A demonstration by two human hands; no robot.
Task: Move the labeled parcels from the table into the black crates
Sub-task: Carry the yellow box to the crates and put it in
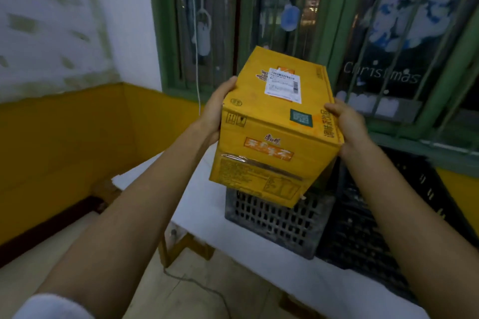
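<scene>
**Yellow parcel** [274, 122] held in the air between both hands and tilted, with its white label [283, 84] on the upper face. The left hand [215, 111] clasps the left side with the thumb over the top edge. The right hand [347, 127] clasps the right side, thumb likewise on top. The other fingers are hidden behind the carton.

Directly below the grip stands a black crate [274, 223] with perforated walls. The parcel's lower corner overlaps its rim in view, and contact cannot be judged. A second black crate [363, 228] stands just right of the first, beside the right forearm.

Both crates rest on a white table [197, 202], whose bare top extends left of the grip.

Beyond the grip is a green-framed barred window [166, 33]. To its left is a wall [64, 137], white above and yellow below.
</scene>
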